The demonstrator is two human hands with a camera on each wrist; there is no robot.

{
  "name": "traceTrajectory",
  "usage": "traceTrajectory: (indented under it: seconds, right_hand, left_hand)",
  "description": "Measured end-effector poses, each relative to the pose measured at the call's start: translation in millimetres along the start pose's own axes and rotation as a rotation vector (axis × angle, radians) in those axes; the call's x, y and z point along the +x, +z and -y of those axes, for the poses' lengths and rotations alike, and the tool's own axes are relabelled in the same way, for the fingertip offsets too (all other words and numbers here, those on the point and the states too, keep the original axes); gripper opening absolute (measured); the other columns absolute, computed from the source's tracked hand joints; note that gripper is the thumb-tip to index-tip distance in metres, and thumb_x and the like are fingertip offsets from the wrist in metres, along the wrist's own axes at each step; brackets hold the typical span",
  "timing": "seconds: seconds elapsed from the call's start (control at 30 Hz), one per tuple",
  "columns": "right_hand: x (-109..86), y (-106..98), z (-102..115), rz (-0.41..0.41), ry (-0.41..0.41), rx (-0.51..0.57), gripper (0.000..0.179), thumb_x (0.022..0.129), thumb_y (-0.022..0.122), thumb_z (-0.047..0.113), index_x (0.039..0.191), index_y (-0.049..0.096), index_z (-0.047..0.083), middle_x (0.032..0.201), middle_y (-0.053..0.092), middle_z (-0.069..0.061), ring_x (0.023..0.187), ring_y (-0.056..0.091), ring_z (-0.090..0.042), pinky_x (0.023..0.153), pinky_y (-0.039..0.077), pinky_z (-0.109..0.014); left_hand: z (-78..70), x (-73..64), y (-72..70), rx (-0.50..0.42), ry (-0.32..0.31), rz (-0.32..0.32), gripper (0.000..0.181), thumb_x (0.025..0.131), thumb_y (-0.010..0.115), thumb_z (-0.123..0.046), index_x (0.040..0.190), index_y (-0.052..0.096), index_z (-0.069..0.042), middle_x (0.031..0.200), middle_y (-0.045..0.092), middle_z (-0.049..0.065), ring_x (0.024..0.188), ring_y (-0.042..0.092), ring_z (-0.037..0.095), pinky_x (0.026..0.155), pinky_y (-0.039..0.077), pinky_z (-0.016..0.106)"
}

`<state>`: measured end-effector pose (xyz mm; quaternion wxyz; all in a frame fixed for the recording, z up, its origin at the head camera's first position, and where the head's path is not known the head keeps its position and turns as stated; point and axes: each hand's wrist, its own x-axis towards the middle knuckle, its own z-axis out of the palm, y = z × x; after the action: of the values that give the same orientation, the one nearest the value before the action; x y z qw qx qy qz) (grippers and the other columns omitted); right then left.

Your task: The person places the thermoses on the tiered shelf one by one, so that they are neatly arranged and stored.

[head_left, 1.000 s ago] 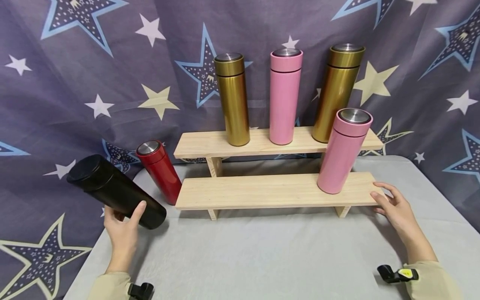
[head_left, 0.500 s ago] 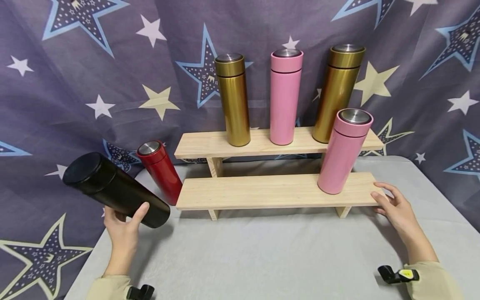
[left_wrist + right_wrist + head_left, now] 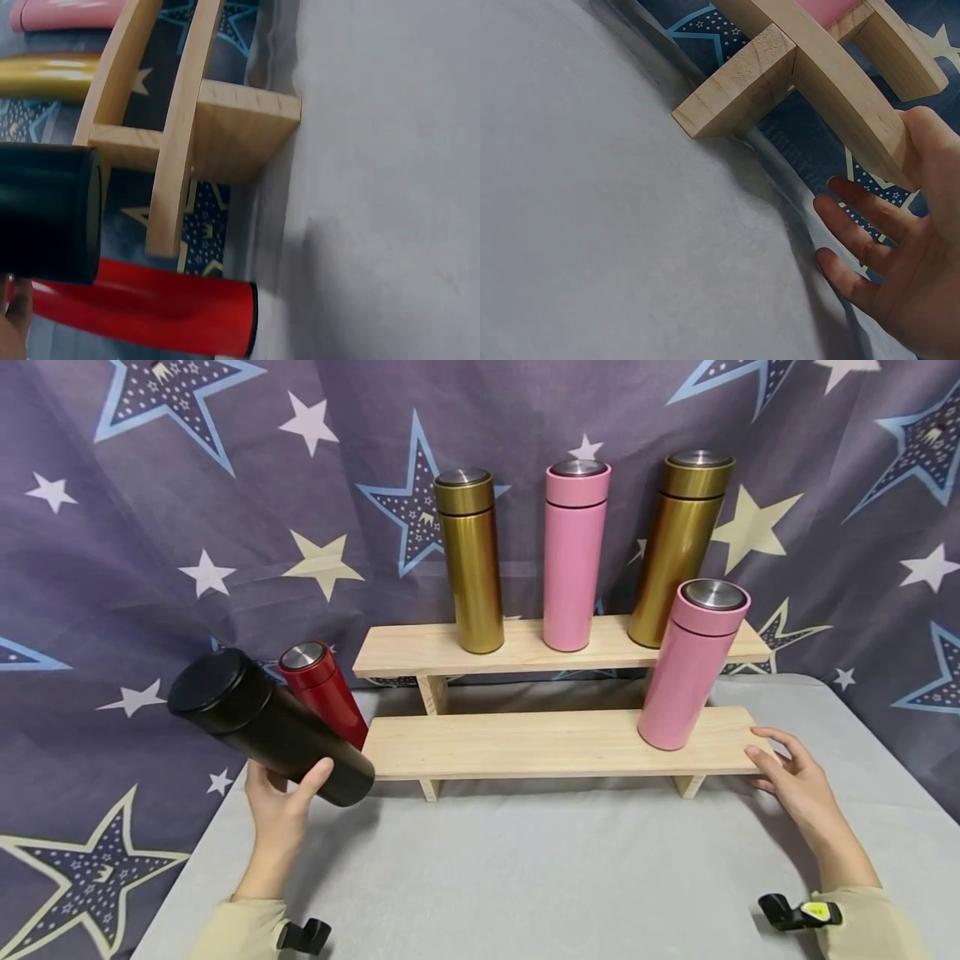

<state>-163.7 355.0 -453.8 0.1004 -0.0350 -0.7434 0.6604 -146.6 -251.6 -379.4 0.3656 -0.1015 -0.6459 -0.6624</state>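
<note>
My left hand (image 3: 279, 802) grips a black thermos bottle (image 3: 277, 727), thumb on the near side, its lid tilted up to the left. In the left wrist view the base of the black bottle (image 3: 52, 214) shows at the left, close by a red thermos bottle (image 3: 165, 311). That red bottle (image 3: 324, 689) stands behind it at the shelf's left end, partly covered. My right hand (image 3: 801, 781) holds the right end of the lower board of a two-tier wooden shelf (image 3: 495, 743). In the right wrist view its thumb (image 3: 928, 129) is at the board's end and other fingers (image 3: 859, 232) spread below.
On the upper board stand a gold bottle (image 3: 472, 568), a pink bottle (image 3: 576, 560) and another gold bottle (image 3: 678, 552). One more pink bottle (image 3: 690, 677) is on the lower board's right part. A grey cloth (image 3: 540, 868) covers the table; a starry curtain (image 3: 255, 527) hangs behind.
My left hand has carried the black bottle rightward and slightly up, so it now overlaps the red bottle in the head view. The right hand stays at the shelf's end.
</note>
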Motion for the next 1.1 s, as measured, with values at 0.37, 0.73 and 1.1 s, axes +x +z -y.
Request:
traceTrajectory:
  seconds: [0.37, 0.73, 1.1]
  right_hand:
    - [-0.1, -2.4, -1.7, 0.003, -0.002, 0.015, 0.032, 0.098, 0.063, 0.016, 0.126, 0.059, 0.03, 0.104, 0.059, 0.023, 0.084, 0.062, 0.007, 0.066, 0.053, -0.016]
    - [-0.2, -3.0, -2.5, 0.008, -0.008, 0.051, 0.031, 0.098, 0.064, 0.014, 0.123, 0.059, 0.031, 0.103, 0.061, 0.023, 0.084, 0.062, 0.006, 0.065, 0.054, -0.016]
    - [1.1, 0.8, -1.6, -0.011, 0.003, -0.022, 0.032, 0.098, 0.064, 0.02, 0.127, 0.057, 0.032, 0.105, 0.053, 0.023, 0.085, 0.061, 0.008, 0.066, 0.053, -0.016]
  left_hand:
    - [-8.9, -1.6, 27.2, 0.154, -0.087, 0.237, 0.06, 0.074, 0.071, 0.016, 0.125, 0.058, -0.012, 0.108, 0.063, -0.004, 0.094, 0.059, 0.012, 0.082, 0.043, 0.023]
    - [-11.4, -0.2, 59.5, 0.175, -0.193, 0.327, 0.061, 0.078, 0.077, 0.006, 0.133, 0.051, -0.001, 0.114, 0.062, 0.0, 0.099, 0.06, 0.015, 0.089, 0.044, 0.025]
    - [-14.3, 0.9, 97.1, 0.216, -0.223, 0.391, 0.063, 0.079, 0.083, -0.011, 0.134, 0.052, -0.009, 0.123, 0.059, 0.006, 0.109, 0.055, 0.02, 0.093, 0.044, 0.043]
